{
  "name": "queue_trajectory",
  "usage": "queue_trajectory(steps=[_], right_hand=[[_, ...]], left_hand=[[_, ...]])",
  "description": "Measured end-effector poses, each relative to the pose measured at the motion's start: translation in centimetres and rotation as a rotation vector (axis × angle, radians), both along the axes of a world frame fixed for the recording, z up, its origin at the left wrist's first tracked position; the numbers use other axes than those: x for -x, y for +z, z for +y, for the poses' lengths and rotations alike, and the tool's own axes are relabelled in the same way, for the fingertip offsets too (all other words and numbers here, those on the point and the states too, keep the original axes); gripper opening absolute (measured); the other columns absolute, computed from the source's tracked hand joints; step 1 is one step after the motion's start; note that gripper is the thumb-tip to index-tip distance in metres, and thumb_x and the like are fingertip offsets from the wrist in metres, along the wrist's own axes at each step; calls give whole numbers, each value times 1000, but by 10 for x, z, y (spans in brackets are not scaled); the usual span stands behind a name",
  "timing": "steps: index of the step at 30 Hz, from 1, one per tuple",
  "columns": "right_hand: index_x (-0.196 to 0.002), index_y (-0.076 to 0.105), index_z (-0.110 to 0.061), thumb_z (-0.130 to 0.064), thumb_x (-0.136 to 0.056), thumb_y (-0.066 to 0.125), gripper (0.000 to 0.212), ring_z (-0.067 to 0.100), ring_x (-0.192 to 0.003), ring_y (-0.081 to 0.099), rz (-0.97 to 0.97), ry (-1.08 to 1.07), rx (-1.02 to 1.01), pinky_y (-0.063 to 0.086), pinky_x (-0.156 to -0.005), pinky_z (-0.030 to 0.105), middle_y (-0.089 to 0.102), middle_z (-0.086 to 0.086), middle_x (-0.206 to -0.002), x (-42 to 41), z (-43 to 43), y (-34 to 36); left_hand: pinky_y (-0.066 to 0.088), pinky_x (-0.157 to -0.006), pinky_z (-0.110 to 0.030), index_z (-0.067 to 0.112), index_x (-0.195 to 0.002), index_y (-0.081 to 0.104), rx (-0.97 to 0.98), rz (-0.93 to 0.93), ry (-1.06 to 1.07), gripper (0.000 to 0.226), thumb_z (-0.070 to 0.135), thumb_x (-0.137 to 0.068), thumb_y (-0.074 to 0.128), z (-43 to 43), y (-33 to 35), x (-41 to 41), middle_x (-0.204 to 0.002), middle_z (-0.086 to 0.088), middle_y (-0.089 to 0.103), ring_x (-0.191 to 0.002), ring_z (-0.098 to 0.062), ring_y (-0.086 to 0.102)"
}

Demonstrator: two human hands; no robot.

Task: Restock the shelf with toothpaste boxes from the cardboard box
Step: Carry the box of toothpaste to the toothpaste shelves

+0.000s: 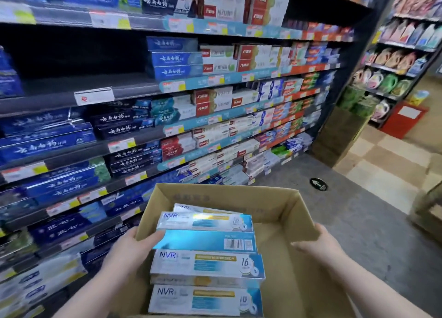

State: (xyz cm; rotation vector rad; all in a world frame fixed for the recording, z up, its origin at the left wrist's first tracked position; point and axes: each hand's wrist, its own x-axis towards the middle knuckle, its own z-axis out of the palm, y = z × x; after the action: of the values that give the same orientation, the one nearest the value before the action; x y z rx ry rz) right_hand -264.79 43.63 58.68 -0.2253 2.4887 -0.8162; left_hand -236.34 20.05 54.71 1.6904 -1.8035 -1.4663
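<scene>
Detergent bottles [392, 59], red bin [404, 119], floor arrow sticker [318, 184].

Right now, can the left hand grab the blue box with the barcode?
Probably yes. The left hand already rests on the end of the barcode box, which lies on top in the open cardboard box with nothing covering it.

"NVR" is printed in blue on the toothpaste boxes [207, 264] lying in the cardboard box [287, 205]. One carries a large "16". The blue box [205, 241] shows a barcode
</scene>
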Motion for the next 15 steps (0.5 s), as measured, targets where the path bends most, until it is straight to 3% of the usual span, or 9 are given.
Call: queue_trajectory(steps=[6, 10, 12, 15], right_hand=[[-139, 31, -23, -24, -66, 79, 87, 32, -103, 60, -33, 26, 11, 50, -90, 43, 60, 12, -121, 68, -68, -14], [-133, 37, -25, -28, -66, 78, 78, 31, -102, 60, -47, 99, -36, 50, -90, 44, 62, 10, -114, 113, -116, -31], [-133, 37, -25, -27, -67, 78, 78, 32, -103, 59, -52, 147, -55, 50, -90, 45, 61, 11, -115, 134, -141, -44], [-137, 34, -22, -24, -69, 78, 81, 34, -105, 58, -88, 219, -96, 49, -91, 46, 59, 12, -114, 164, -179, -67]], left_hand=[[48, -82, -41, 34, -90, 47, -3, 3, 55, 30, 49, -74, 68, -50, -2, 62, -75, 17, 52, -86, -23, 56], [50, -85, -42, 35, -88, 54, -45, -19, 123, 28, 50, -70, 69, -73, -15, 91, -84, 12, 63, -86, -20, 60], [52, -85, -44, 35, -93, 58, -77, -59, 168, 38, 55, -63, 70, -80, -28, 104, -95, 7, 68, -90, -22, 64], [50, -89, -44, 26, -115, 55, -120, -171, 267, 68, 61, -58, 70, -89, -46, 128, -112, -1, 66, -101, -27, 62]])
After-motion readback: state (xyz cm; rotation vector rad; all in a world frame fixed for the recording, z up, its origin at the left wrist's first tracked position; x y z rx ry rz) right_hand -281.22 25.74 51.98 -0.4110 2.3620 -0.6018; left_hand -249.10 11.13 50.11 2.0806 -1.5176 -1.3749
